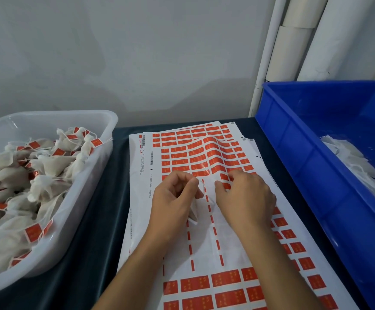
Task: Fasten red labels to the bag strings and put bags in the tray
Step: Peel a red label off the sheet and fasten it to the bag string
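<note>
**Head view: tray filling, crate not yet emptied**

Head view shows the left hand [173, 198] curled round a small white bag [194, 212], while the right hand [245, 198] pinches at a red label [225, 176] on the top label sheet [204, 242]. At nine o'clock, the clear tray [97, 175] holds dozens of tagged bags (too heaped to count). At three o'clock, one blue crate [305, 166] holds more, seemingly untagged.

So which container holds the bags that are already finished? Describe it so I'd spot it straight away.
Start from the sheets of red labels in the middle of the dark table. On the person's left stands a clear plastic tray, piled with white bags. Unlike the blue bin on the right, whose bags show no red, these carry red labels on their strings.
</note>
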`<state>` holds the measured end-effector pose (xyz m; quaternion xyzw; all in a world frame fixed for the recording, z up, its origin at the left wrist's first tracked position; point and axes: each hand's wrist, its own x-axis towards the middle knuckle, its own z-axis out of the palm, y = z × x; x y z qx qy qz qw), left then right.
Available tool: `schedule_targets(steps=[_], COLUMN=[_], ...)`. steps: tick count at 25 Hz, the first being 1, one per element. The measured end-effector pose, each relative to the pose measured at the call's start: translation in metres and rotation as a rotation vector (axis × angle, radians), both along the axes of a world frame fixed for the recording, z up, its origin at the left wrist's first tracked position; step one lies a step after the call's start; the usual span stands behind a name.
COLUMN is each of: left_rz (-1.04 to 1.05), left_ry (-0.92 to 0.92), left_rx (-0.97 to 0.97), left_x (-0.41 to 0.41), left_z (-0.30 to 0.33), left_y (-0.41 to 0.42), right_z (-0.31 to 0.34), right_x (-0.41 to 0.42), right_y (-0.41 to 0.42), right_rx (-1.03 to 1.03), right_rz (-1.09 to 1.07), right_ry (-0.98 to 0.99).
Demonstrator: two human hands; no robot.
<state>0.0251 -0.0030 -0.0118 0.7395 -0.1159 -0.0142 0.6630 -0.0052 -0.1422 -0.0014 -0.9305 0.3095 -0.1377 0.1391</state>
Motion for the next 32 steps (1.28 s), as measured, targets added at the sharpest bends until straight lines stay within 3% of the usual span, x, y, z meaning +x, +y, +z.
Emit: schedule_targets(steps=[32], left_rz=[-0.012], left_ry=[0.012], left_rx=[0.010], left_x=[-0.0019], left_z=[0.0021], left_y=[-0.0011], right_z=[-0.0078], right_x=[0.0083], right_y=[-0.0084], right_rx=[-0.049], right_rz=[-0.028], right_ry=[-0.056])
